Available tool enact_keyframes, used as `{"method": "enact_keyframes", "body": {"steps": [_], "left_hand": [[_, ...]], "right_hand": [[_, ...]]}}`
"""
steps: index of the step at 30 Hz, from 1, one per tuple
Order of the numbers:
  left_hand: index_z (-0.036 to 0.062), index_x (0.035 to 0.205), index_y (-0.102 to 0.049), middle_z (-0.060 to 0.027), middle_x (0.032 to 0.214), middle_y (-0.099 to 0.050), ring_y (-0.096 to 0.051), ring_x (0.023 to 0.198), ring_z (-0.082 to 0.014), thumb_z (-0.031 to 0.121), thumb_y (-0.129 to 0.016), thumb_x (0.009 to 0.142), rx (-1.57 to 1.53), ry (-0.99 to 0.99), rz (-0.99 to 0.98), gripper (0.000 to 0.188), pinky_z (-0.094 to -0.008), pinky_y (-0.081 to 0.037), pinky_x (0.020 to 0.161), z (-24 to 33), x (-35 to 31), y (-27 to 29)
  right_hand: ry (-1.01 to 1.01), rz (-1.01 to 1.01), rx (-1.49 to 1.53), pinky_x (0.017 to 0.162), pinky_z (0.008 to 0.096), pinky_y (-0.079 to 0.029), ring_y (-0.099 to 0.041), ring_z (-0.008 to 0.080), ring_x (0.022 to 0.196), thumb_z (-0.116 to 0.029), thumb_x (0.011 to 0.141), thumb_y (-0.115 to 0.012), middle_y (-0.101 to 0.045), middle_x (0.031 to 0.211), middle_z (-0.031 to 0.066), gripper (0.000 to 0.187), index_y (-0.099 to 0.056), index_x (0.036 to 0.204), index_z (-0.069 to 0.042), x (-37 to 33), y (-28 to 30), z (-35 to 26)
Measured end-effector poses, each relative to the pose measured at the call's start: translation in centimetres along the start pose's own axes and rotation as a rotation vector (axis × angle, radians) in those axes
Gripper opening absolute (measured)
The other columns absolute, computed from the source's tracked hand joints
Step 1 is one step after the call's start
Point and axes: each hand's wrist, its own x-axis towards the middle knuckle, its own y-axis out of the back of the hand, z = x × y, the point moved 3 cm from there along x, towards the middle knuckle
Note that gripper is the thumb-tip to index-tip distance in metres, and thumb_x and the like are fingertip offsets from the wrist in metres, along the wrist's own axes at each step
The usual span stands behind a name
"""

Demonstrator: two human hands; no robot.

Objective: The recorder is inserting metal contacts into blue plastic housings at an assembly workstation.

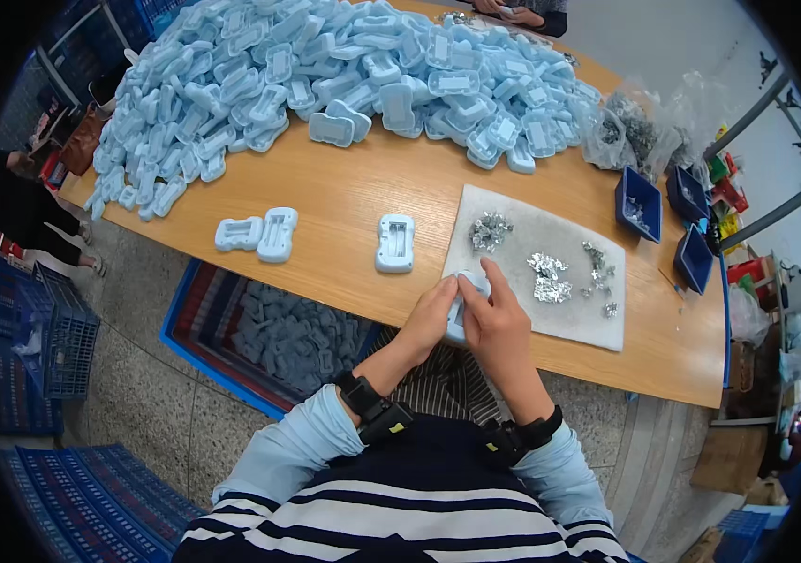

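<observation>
A light blue plastic casing point(458, 325) is held between my two hands at the table's near edge. My left hand point(430, 317) grips its left side with the fingers closed. My right hand point(498, 324) holds the other side, its thumb pressed on the casing and its index finger pointing forward. Fingers cover much of the casing. Just beyond my left hand lies a single casing point(396, 243) with its open compartment facing up. To the right, a white mat point(513, 324) carries small shiny metal pieces point(549, 278) in several clusters, including a heap point(490, 231) near its far left corner.
A large heap of light blue casings point(344, 66) covers the far table point(325, 183). Two casings point(276, 235) lie at the left. Small dark blue bins point(638, 205) and plastic bags point(640, 122) stand right. Below is a crate point(180, 319) of casings. Another person's hands point(504, 11) show far off.
</observation>
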Motion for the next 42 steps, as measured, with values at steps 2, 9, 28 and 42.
{"method": "enact_keyframes", "body": {"steps": [2,9,28,42], "left_hand": [[0.0002,0.12,-0.043,-0.0083,0.106,-0.055,-0.056,0.094,-0.0132,0.031,-0.03,0.097,0.009,-0.068,0.033,0.041,-0.0265,-0.046,0.08,0.2,0.0,0.1],[0.0002,0.117,-0.045,-0.0077,0.101,-0.056,-0.057,0.087,-0.0123,0.031,-0.029,0.097,-0.045,0.005,0.004,0.04,-0.0267,-0.047,0.075,0.5,-0.7,-0.4],[-0.0025,0.096,-0.061,-0.0035,0.079,-0.062,-0.057,0.066,-0.0076,0.025,-0.057,0.087,-0.155,0.048,0.331,0.029,-0.021,-0.046,0.059,3.0,-7.8,4.5],[-0.0023,0.095,-0.062,-0.0074,0.077,-0.065,-0.062,0.062,-0.0113,0.028,-0.055,0.087,-0.164,-0.208,0.663,0.032,-0.0236,-0.05,0.054,4.9,-13.3,14.1]], "right_hand": [[0.12,0.075,-0.031,0.057,0.0253,-0.046,-0.054,0.016,0.06,-0.007,0.072,-0.063,-0.054,0.116,0.0136,0.033,-0.062,0.105,-0.008,0.4,0.7,-0.8],[-0.461,-0.106,0.587,0.046,0.0221,-0.037,-0.043,0.0064,0.05,-0.013,0.071,-0.064,-0.06,0.072,0.004,0.03,-0.063,0.099,-0.002,0.4,-0.5,2.5],[-0.388,-0.245,0.843,0.047,0.0196,-0.037,-0.043,0.0041,0.053,-0.009,0.073,-0.067,-0.057,0.07,0.0018,0.031,-0.061,0.102,0.001,-0.9,-3.5,-4.2],[0.16,-0.241,0.282,0.092,0.0391,-0.039,-0.044,0.0372,0.111,-0.02,0.07,-0.069,-0.043,0.121,0.0218,0.056,-0.047,0.119,-0.003,6.3,-3.9,-3.5]]}}
